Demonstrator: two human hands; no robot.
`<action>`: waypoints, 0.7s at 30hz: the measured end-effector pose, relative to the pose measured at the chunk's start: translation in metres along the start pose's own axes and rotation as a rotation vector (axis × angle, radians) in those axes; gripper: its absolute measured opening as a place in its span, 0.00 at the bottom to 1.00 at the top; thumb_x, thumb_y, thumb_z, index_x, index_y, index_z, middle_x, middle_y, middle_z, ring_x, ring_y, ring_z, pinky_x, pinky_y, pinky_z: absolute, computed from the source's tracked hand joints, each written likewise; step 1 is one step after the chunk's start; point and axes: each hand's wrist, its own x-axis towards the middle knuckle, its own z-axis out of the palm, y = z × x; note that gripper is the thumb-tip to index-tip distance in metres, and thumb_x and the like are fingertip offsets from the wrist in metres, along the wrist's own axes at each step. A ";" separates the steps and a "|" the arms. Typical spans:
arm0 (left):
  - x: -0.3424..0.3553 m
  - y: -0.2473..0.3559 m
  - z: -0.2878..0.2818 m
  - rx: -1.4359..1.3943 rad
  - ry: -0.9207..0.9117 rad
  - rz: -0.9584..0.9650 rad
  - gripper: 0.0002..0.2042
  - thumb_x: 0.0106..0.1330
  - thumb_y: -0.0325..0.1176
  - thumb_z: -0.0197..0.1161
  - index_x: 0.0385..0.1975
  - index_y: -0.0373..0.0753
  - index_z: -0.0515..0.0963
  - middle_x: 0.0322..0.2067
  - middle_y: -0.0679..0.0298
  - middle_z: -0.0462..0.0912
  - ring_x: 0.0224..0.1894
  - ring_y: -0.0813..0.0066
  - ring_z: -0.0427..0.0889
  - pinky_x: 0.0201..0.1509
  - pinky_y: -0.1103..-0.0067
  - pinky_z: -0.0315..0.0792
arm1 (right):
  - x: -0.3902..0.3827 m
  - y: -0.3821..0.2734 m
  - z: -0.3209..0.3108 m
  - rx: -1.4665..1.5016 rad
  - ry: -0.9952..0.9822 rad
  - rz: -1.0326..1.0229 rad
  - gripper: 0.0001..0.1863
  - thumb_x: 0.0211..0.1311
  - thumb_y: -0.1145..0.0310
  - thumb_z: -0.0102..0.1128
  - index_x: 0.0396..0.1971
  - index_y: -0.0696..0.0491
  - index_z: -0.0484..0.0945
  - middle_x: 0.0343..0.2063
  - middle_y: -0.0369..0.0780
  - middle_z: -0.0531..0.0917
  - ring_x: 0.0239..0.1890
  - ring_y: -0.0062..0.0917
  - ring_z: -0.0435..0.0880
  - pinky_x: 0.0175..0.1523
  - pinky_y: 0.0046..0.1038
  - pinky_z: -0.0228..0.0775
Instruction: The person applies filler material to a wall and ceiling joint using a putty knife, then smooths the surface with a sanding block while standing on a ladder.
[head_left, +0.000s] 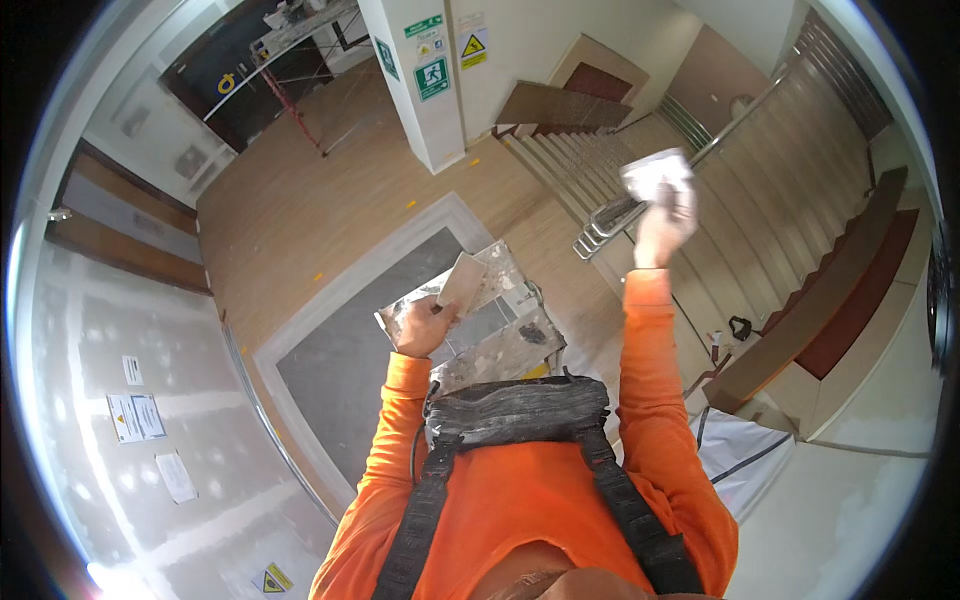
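Note:
My left hand [424,326] is closed on a thin, flat beige-grey rectangular blade [464,281], which looks like a wide putty knife. Just beneath it is the plaster-spattered top of a stepladder or work platform [505,348], in front of my body. Out to the right, my right arm is stretched forward over the stair side. My right hand [668,222] grips a whitish flat piece [655,173]; motion blur hides its exact kind. The two hands are well apart.
A staircase [570,170] with metal handrails [745,115] drops away ahead and right. Patched plasterboard [90,380] runs along the left. Ahead stands a white column [415,90] with green signs. A scaffold trestle [300,115] is at far left. White sheeting [740,450] lies at lower right.

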 end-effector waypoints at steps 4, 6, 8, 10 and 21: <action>0.000 0.022 -0.011 0.012 -0.118 -0.280 0.23 0.61 0.49 0.70 0.21 0.30 0.85 0.15 0.60 0.83 0.18 0.72 0.83 0.30 0.77 0.79 | 0.018 -0.015 -0.014 -0.271 0.334 -0.365 0.06 0.68 0.77 0.61 0.41 0.59 0.82 0.41 0.39 0.87 0.42 0.26 0.85 0.50 0.30 0.78; 0.002 0.044 -0.028 0.274 -0.083 -0.326 0.27 0.60 0.56 0.69 0.16 0.33 0.84 0.12 0.61 0.81 0.20 0.68 0.85 0.34 0.73 0.81 | -0.052 0.039 0.005 -0.274 -0.052 -0.054 0.04 0.68 0.78 0.60 0.40 0.55 0.81 0.40 0.38 0.86 0.38 0.23 0.81 0.47 0.28 0.76; -0.004 0.036 -0.036 0.538 -0.082 -0.252 0.29 0.61 0.60 0.66 0.17 0.34 0.85 0.12 0.61 0.82 0.21 0.65 0.86 0.36 0.70 0.82 | -0.110 0.086 -0.012 -0.412 -0.816 0.155 0.05 0.65 0.79 0.61 0.38 0.55 0.82 0.39 0.36 0.86 0.38 0.20 0.81 0.47 0.27 0.76; -0.011 0.034 -0.048 0.659 -0.066 -0.215 0.33 0.61 0.66 0.62 0.16 0.36 0.85 0.13 0.59 0.82 0.23 0.60 0.88 0.38 0.66 0.82 | -0.112 0.111 -0.011 -0.299 -0.891 0.351 0.05 0.65 0.81 0.61 0.38 0.56 0.82 0.39 0.36 0.87 0.39 0.19 0.82 0.47 0.26 0.76; -0.040 0.087 -0.061 0.002 -0.010 -0.001 0.18 0.71 0.42 0.66 0.26 0.32 0.82 0.17 0.66 0.81 0.18 0.82 0.76 0.21 0.82 0.67 | -0.106 0.090 -0.018 -0.422 -0.757 0.372 0.09 0.68 0.74 0.61 0.45 0.61 0.83 0.39 0.41 0.89 0.46 0.28 0.85 0.56 0.32 0.75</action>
